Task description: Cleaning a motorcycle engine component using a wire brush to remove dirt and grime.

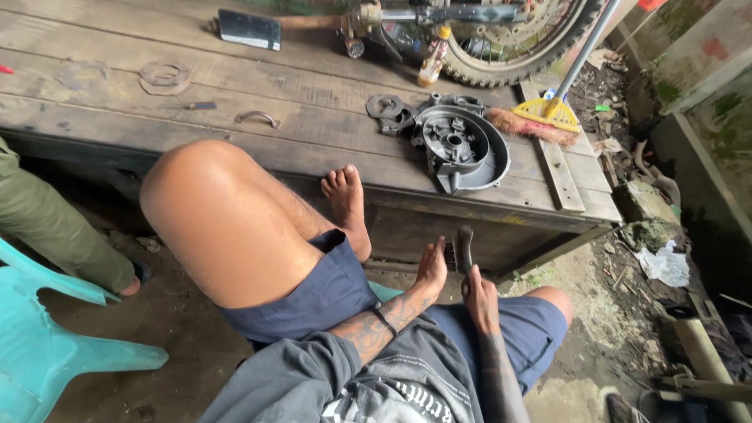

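Left hand [432, 270] fingers flat, released, touching the wire brush [462, 251] bristles. Right hand [479, 296] clenched on the brush handle. Brush sits below the grey engine cover [460, 149], which lies on the wooden platform [235, 94].

Seated person, viewed from above. The person is wearing a grey long-sleeved top [313, 376] with white printed lettering on the chest, the sleeves sitting pushed up past the elbows. Dark navy shorts [329, 290] are covering both thighs. A thin dark band [384, 319] is circling the left wrist, and dense tattooing is running along both forearms, reaching toward the left hand [432, 270] and the right hand [479, 296]. The visible foot [347, 204] is going bare, wearing no shoe or sock.
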